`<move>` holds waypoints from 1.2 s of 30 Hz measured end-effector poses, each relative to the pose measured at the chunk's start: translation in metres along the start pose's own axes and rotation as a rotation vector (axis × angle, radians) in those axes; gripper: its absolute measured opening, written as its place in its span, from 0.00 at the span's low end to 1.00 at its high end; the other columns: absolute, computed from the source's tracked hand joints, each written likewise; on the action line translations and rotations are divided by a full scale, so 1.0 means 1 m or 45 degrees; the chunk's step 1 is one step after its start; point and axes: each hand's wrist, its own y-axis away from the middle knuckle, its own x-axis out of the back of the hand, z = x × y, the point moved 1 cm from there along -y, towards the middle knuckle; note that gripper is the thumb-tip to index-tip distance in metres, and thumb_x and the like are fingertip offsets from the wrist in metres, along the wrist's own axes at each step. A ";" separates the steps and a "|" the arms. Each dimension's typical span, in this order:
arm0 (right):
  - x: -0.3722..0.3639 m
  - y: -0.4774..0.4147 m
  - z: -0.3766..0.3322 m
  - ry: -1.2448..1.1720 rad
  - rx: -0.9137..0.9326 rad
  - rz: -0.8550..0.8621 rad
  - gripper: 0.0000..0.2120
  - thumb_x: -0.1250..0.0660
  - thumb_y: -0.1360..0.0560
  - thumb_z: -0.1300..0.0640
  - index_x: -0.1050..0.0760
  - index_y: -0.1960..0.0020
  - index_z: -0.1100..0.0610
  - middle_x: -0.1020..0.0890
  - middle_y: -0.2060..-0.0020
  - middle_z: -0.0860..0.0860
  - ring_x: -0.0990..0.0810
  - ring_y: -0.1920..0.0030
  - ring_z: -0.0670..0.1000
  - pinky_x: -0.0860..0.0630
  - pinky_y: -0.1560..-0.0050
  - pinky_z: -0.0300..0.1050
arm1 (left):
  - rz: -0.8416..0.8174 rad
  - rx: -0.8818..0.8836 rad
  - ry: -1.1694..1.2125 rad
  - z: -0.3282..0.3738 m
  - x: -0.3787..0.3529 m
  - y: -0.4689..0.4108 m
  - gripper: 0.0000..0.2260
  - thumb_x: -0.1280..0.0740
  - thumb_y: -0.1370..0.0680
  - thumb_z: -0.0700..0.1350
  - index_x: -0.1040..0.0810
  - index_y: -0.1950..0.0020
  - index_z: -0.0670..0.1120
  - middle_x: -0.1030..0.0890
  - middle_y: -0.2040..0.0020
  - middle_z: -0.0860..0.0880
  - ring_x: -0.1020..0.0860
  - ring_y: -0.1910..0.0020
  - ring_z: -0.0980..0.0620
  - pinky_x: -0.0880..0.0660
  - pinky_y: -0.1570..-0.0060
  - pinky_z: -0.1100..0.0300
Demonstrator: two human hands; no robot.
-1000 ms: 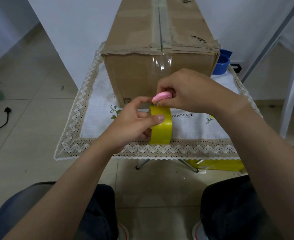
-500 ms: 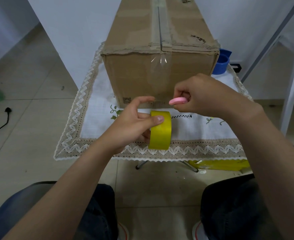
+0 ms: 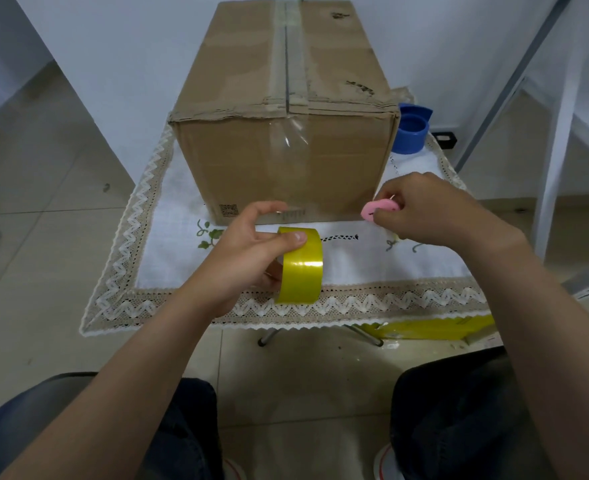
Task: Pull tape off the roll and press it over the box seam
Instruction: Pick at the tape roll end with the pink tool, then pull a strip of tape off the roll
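A brown cardboard box (image 3: 251, 98) stands on the cloth-covered table, its top seam (image 3: 287, 46) running away from me. A clear strip of tape (image 3: 291, 154) runs from that seam down the near face. My left hand (image 3: 244, 258) grips the yellow tape roll (image 3: 301, 266) upright in front of the box, thumb on its top. My right hand (image 3: 435, 209) is off to the right of the box's near corner, pinching a small pink cutter (image 3: 378, 208).
A white lace-edged cloth (image 3: 372, 268) covers the small table. A blue cup-like object (image 3: 409, 133) stands behind the box's right corner. A yellow package (image 3: 431, 329) lies on the floor under the table edge. White metal frame legs (image 3: 556, 140) rise at right.
My right hand with the pink cutter has moved from above the roll out to the right. The roll in my left hand stayed about where it was.
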 end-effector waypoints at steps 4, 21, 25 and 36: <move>-0.007 -0.002 0.025 -0.098 -0.215 0.067 0.10 0.34 0.20 0.41 0.23 0.48 0.47 0.14 0.64 0.47 0.17 0.65 0.51 0.16 0.57 0.53 | 0.008 0.031 0.022 -0.002 -0.002 -0.004 0.21 0.27 0.21 0.45 0.27 0.31 0.55 0.14 0.64 0.52 0.18 0.70 0.53 0.23 0.72 0.58; -0.023 -0.002 0.015 -0.072 -0.292 0.336 0.11 0.33 0.21 0.45 0.17 0.54 0.51 0.15 0.55 0.49 0.17 0.55 0.56 0.19 0.53 0.51 | 0.016 0.007 0.018 -0.002 -0.001 -0.003 0.20 0.26 0.21 0.45 0.26 0.31 0.56 0.14 0.59 0.49 0.17 0.68 0.51 0.21 0.70 0.56; -0.022 0.011 -0.027 -0.553 -0.185 -0.159 0.22 0.35 0.19 0.41 0.15 0.60 0.55 0.13 0.67 0.48 0.18 0.70 0.49 0.24 0.70 0.39 | 0.025 0.005 0.016 -0.001 0.001 -0.001 0.21 0.26 0.22 0.46 0.26 0.31 0.57 0.14 0.59 0.49 0.16 0.67 0.52 0.21 0.69 0.56; -0.030 0.023 -0.070 -0.975 -0.021 -0.600 0.17 0.32 0.18 0.48 0.16 0.55 0.60 0.14 0.67 0.51 0.17 0.64 0.53 0.20 0.61 0.46 | -0.040 -0.020 0.067 0.001 0.005 0.014 0.26 0.27 0.30 0.56 0.25 0.33 0.56 0.14 0.59 0.46 0.17 0.70 0.47 0.19 0.71 0.55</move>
